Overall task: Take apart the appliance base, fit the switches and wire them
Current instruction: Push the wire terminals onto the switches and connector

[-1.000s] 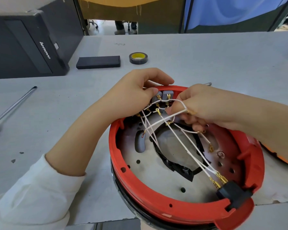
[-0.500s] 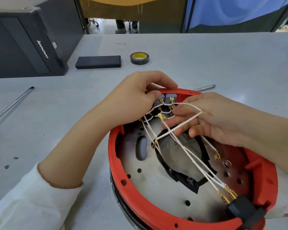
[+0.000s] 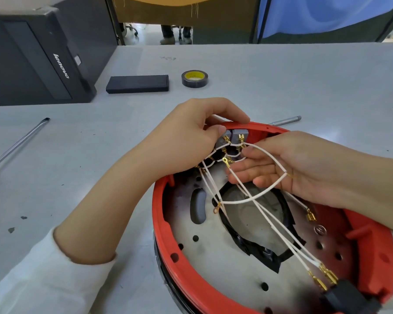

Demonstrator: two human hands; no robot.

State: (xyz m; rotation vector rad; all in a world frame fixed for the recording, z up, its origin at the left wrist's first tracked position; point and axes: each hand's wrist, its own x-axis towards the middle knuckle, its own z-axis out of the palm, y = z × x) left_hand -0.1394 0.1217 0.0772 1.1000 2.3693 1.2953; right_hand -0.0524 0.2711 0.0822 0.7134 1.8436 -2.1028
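We have the red appliance base lying open side up on the grey table, near its front edge. Our left hand curls over the far rim, thumb and forefinger pinched together right at the grey switches set in that rim; what exactly the pinch holds we cannot tell. Our right hand reaches in from the right, palm turned up and fingers loosely spread, with the white wires draped across them. The wires run from the switches over the metal plate down to a black connector at the near rim, their gold terminals showing. Farther back on the table sit a roll of black tape, a flat black box and a black computer case. A screwdriver lies to the left
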